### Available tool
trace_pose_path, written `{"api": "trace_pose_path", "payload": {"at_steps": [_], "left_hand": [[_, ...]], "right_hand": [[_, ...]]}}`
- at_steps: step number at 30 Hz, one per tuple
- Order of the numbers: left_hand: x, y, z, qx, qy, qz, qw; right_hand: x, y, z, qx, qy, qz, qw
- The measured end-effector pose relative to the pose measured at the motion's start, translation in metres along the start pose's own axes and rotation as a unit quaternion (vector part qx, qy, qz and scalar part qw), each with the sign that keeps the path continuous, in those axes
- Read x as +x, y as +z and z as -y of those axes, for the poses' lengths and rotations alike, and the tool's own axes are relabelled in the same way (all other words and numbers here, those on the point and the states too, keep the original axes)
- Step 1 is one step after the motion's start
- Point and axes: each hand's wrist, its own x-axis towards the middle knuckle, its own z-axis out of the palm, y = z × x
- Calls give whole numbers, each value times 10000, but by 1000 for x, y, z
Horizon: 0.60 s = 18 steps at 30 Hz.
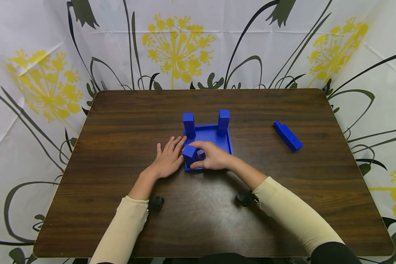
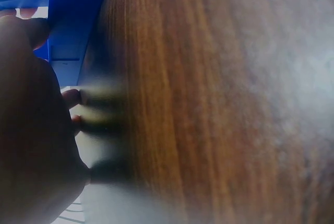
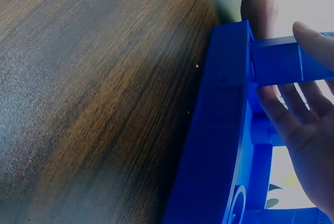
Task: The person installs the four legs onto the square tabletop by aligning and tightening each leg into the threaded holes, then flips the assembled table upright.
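Note:
A blue square tray-like piece (image 1: 205,135) lies on the table with blue square posts standing at its corners. My right hand (image 1: 214,157) pinches the post (image 1: 189,152) at the near left corner between thumb and fingers; in the right wrist view this post (image 3: 279,62) stands at the tray's corner. Palm down, my left hand (image 1: 166,158) lies along the tray's left side, its fingers extended and the tips near the rim. Two more posts rise at the far left (image 1: 189,124) and far right (image 1: 223,121) corners. A round socket (image 3: 238,205) shows at another corner.
Off to the right, a loose blue post (image 1: 288,136) with a narrow threaded-looking end lies on the brown wooden table (image 1: 125,121). A white curtain (image 1: 112,40) with yellow flowers hangs behind the table and at its sides.

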Motion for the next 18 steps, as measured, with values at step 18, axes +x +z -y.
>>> {"api": "trace_pose_path", "payload": {"at_steps": [18], "left_hand": [[-1, -5, -5, 0, -50, 13, 10000]], "right_hand": [[3, 8, 1, -1089, -256, -648, 9916]]}}
